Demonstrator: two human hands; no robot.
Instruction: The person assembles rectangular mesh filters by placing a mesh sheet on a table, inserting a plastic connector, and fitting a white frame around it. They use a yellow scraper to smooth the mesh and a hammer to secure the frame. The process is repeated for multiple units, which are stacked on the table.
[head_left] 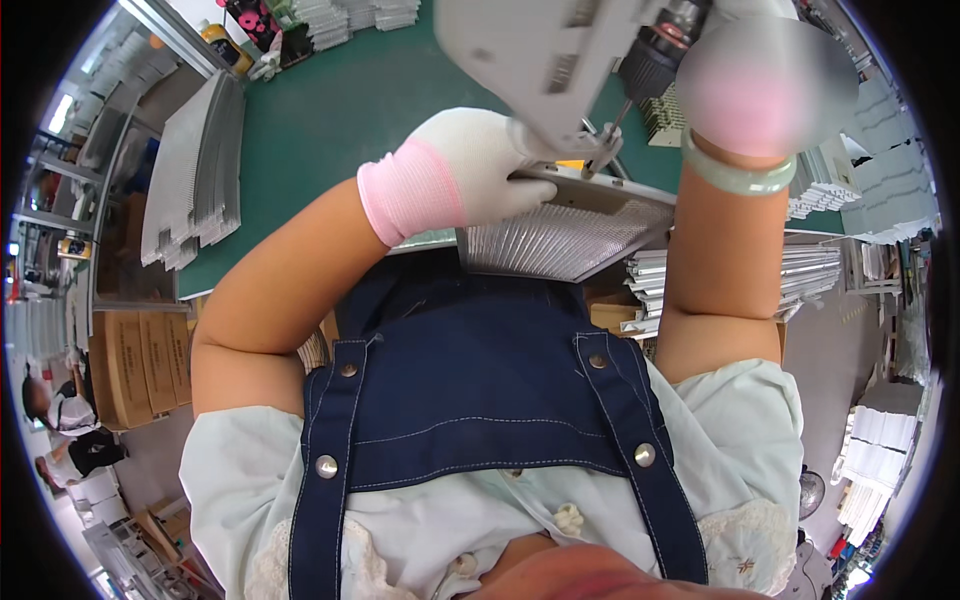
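Note:
My left hand, in a white knit glove with a pink cuff, grips the edge of a framed metal panel with a shiny ribbed face. The panel is tilted at the near edge of the green table. Above it is a large pale grey slotted part, with a small metal bracket where the two meet. A drill's black chuck points its thin bit down towards that bracket. My right hand, also gloved, is beside the drill at the top edge; its fingers are hidden, and the cuff is blurred.
Stacked thin metal sheets stand on the left of the green table. White metal strips are piled at the right. A yellow-labelled bottle stands at the far left corner. Cardboard boxes are on the left.

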